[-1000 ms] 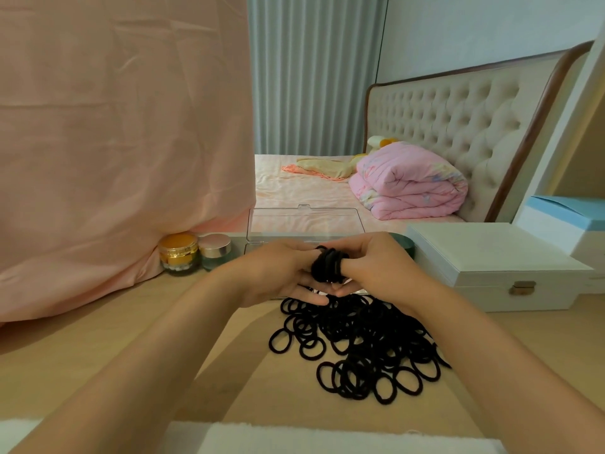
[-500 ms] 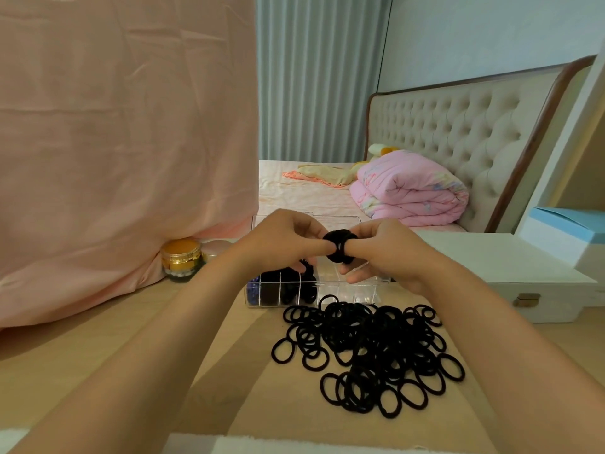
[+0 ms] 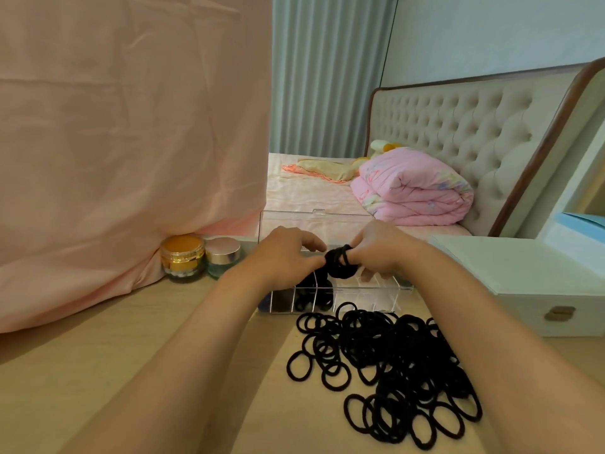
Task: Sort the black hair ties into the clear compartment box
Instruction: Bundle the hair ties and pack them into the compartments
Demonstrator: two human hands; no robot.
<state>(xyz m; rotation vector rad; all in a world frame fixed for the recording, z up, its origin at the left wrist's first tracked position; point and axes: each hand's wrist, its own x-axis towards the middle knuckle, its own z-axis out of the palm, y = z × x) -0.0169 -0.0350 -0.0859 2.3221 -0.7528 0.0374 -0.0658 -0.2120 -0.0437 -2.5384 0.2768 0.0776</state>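
Over the open clear box (image 3: 386, 291), a person's two hands hold a tight bundle of black hair ties (image 3: 340, 267) between them. The left hand (image 3: 284, 253) pinches it from one side, while the right hand (image 3: 381, 249) grips the other side with several loops hooked round a finger. Within the past second the bundle has travelled from above the loose heap to the box and dropped lower. It now hangs just above the middle compartments. That suggests this batch is about to be tucked in, though neither hand has let go. Compartments on the left side of the box already hold dark ties; those to the right show none. Behind the hands the lid (image 3: 314, 222) stands upright. Nearer the camera, a large pile of hair ties (image 3: 396, 365) lies spread on the table (image 3: 131, 355), reaching up to the front of the box, so most of the sorting looks to lie ahead. Two lidded jars (image 3: 183, 257) stand left of the box against a pink cloth (image 3: 131, 126). A white case (image 3: 523, 280) sits to the right.
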